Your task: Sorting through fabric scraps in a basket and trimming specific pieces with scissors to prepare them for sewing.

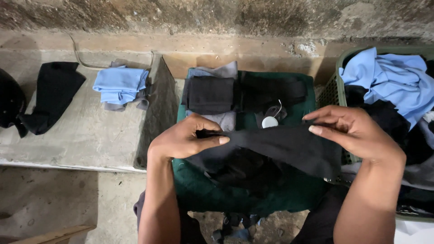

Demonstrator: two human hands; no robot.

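While stretched over the green cloth-covered surface (203, 194), black fabric strip (280, 144) | left hand (187, 138) pinching one end | right hand (355, 133) pinching other.

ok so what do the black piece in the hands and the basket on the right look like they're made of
Black piece: soft matte fabric, probably knit; it sags and creases between the left hand and right hand. Basket: likely molded green plastic, judging by its rigid lattice wall and smooth rim.

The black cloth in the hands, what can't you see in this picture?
- Black cloth: head view, its kind is unclear; folds hide its shape.
- Green basket: cut off by the right edge, clothes hide its inside.
- Dark round thing: cut off by the left edge.
- White disc: too small to identify.
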